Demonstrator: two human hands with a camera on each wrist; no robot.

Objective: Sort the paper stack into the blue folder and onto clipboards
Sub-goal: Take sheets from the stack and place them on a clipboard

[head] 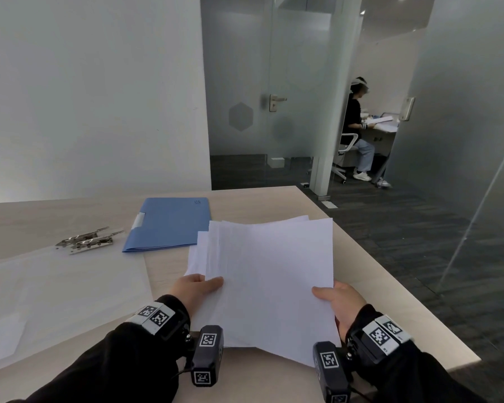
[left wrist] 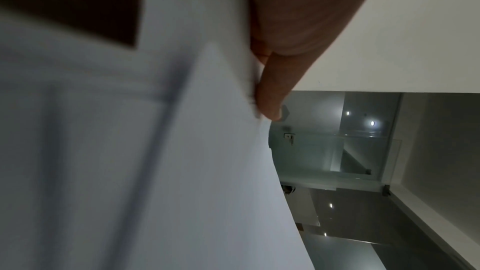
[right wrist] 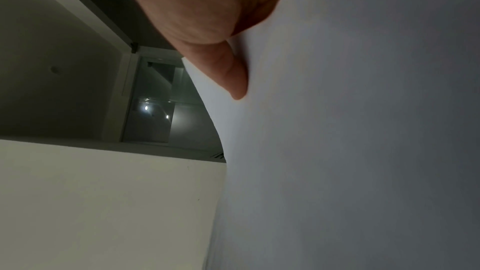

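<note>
Paper stack (head: 262,274) is sitting in the lower middle of the head view, its loosely fanned white sheets being held up off the wooden table (head: 274,202) by both hands. At the stack's lower left edge, the left hand (head: 197,287) is pinching the sheets, thumb lying flat on top and the other fingers hidden beneath; the left wrist view is showing that thumb pressing against the paper's edge. At the lower right edge, the right hand (head: 339,303) is gripping the stack in the same way, thumb on top and fingers wrapping under. Just above and left of the stack, the blue folder (head: 168,223) is lying closed on the table, its right corner hiding behind the sheets. Further left, two metal clips (head: 89,239) are resting side by side at the top of clear clipboards (head: 61,289) filling the left of the frame.
</note>
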